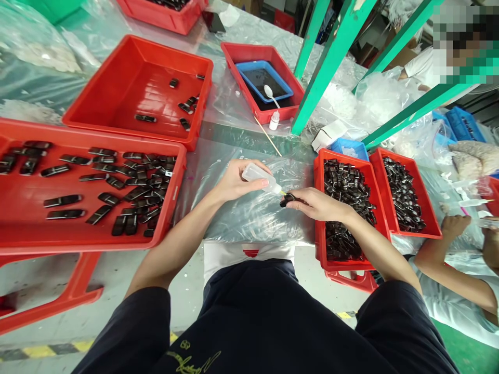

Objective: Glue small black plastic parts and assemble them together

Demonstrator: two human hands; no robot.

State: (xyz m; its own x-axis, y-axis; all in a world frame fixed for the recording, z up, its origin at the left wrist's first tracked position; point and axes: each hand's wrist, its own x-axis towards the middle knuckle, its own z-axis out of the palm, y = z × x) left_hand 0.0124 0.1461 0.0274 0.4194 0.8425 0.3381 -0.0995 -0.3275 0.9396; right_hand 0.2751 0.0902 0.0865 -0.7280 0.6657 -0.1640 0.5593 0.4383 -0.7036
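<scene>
My left hand (237, 182) is wrapped round a translucent squeeze bottle (255, 174), tilted with its narrow yellowish tip pointing right and down. In my right hand (314, 203) is a small glossy black part (287, 200), pinched between the fingers. The bottle's tip meets or nearly meets that part; whether they touch I cannot tell. Both hands are over the plastic-covered table (249, 223). Close to my right wrist stands a red bin (318, 228) heaped with similar black parts. On my left, a large red tray (171, 221) holds several more, lying loose.
Behind the left tray is another red tray (117, 78) with several black parts. A red tray (230, 52) holds a blue tray (244, 66) with a white spoon (268, 92). Nearby are a small white bottle (274, 120), a thin stick (268, 136) and green posts (327, 62). A co-worker's hands (456, 226) work at right.
</scene>
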